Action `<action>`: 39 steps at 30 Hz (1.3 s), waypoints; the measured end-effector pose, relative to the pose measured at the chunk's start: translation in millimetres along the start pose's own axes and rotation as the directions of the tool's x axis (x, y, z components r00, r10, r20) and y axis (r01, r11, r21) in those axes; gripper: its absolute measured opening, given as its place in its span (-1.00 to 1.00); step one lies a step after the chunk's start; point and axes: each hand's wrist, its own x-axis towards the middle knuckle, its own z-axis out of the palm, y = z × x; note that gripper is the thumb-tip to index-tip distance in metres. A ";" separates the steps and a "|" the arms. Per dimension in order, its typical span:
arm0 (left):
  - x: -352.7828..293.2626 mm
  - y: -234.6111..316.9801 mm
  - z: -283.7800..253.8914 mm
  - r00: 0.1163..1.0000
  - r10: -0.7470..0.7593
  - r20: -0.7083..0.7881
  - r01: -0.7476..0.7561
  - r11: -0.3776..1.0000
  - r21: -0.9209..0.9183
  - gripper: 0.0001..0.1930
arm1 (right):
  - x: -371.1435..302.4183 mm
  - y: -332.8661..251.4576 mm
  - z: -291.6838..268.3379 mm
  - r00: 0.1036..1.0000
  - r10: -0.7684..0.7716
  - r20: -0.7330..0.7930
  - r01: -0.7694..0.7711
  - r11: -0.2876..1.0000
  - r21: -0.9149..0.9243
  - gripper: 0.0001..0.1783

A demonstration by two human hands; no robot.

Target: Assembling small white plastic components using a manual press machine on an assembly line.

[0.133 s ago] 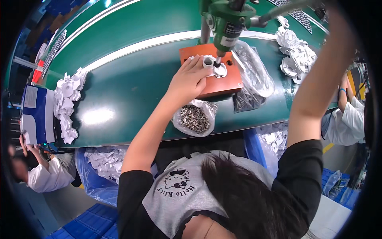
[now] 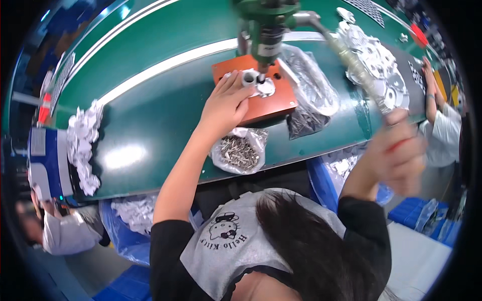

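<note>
My left hand (image 2: 227,104) lies over a white moulded part (image 2: 265,88) on an orange fixture block (image 2: 271,103), its fingers holding the part against the block. A round opening shows beside my fingertips. The dark tip of a green press (image 2: 266,32) meets the part, or sits just above it; I cannot tell which. My right hand (image 2: 401,153), smeared by motion, is closed round the end of the press's long, tape-wrapped lever (image 2: 359,67), which slopes down to the right.
A bag of small metal pins (image 2: 239,152) sits at the table's near edge. Right of the block lies a clear plastic bag (image 2: 314,90). White parts are piled at left (image 2: 83,145) and right (image 2: 371,55). Co-workers' arms (image 2: 434,95) show at both sides.
My right hand has come down from high at the right, and the lever has swung down with it. The view has shifted slightly. My left hand stays on the white part.
</note>
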 end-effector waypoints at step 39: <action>-94.4 -233.8 -96.7 0.635 -0.666 -0.391 0.686 0.719 -0.111 -0.42 | 25.4 370.4 -122.2 0.603 0.798 0.007 -0.151 0.123 -0.981 -0.04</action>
